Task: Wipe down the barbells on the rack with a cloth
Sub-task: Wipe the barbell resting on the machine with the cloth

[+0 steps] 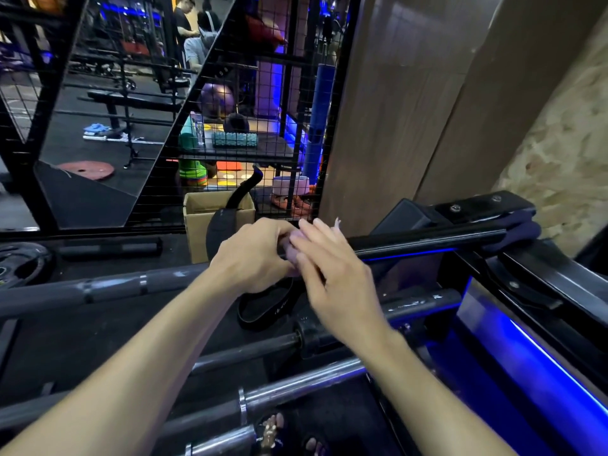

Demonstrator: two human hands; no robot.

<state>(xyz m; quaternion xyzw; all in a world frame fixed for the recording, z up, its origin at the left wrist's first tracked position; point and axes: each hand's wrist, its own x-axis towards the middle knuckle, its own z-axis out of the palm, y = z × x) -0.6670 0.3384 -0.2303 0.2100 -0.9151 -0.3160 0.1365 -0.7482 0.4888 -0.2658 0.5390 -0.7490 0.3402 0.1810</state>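
The pale cloth (292,255) sits bunched between both hands over the top barbell (427,240) of the rack (513,291). The left hand (253,255) curls around it; the right hand (332,274) lies straight-fingered against it (slightly blurred). Judged mid-regrip; next, slide along the bar.

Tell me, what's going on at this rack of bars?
A person stands over a rack of long metal barbells in a gym. Both hands meet above the upper black bar: the left hand has its grip on a small pale purple cloth, and the right hand, fingers fairly straight, touches it too. The hands are blurred, so wiping looks under way or about to begin. A black strap lies just beneath.
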